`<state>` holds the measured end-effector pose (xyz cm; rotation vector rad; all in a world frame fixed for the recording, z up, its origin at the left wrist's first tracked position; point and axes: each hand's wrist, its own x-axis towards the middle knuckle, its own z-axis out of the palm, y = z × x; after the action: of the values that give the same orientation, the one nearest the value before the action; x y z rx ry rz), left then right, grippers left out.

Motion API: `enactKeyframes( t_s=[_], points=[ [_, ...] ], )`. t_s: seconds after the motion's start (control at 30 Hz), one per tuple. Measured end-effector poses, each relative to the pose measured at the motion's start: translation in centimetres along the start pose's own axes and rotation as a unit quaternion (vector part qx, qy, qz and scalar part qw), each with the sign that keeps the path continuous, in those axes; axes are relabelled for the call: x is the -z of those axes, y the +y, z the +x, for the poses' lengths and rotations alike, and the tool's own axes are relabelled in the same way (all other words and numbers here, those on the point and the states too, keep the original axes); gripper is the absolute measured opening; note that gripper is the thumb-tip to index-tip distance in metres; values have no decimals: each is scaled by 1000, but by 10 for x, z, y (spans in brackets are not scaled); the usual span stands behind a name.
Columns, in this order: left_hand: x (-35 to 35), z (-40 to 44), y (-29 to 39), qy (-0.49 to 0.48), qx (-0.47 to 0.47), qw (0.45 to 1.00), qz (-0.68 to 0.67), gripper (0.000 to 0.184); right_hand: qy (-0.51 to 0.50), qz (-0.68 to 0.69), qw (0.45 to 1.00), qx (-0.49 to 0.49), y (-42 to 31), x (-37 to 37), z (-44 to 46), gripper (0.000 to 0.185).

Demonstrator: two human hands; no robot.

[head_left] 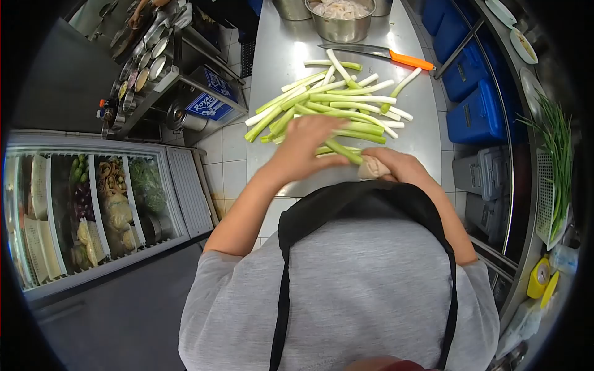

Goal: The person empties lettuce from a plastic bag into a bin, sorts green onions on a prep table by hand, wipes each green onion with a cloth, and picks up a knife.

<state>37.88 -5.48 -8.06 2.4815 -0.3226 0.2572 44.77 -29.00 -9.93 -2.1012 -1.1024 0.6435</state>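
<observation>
A loose pile of green and white stalks [352, 98] lies on the steel table. My left hand [306, 143] reaches over the pile's near side, its fingers apart and slightly blurred, beside a green stalk [342, 150]. That stalk slants toward my right hand [399, 164], which is closed round a beige cloth [372, 168] at the table's near edge. The cloth touches the stalk's lower end. Some fingers of my right hand are hidden. Beyond the pile lies a knife [411, 60] with an orange handle, its blade pointing left.
The steel table [278, 55] holds a metal pot [342, 28] of pale food at its far end. Blue bins [476, 114] stand to the right, near a rack with a basket of green stalks [560, 167]. A glass-topped fridge [102, 210] is at left.
</observation>
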Motion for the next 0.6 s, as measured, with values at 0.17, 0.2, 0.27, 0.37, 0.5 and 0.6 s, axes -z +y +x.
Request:
enactKeyframes(
  t_s=[0.17,0.2,0.27,0.37,0.5,0.6],
  points=[
    [-15,4,-10,-264,38,963,43,34,-27,-59,998,12,1,16,-2,44],
    [-13,-2,-13,-236,20,971,18,35,-42,-62,997,11,8,22,-9,44],
    [-17,-7,-19,-209,4,978,-8,37,-42,-54,997,-27,18,31,-17,44],
    [-34,-4,-23,-259,60,964,-11,32,-47,-48,995,-80,39,32,-19,45],
    [-40,-3,-32,-178,38,983,23,28,77,-23,989,-121,61,36,-26,51],
    [-33,-3,-42,-61,18,996,60,28,179,33,975,-130,73,40,-31,55]
  ],
)
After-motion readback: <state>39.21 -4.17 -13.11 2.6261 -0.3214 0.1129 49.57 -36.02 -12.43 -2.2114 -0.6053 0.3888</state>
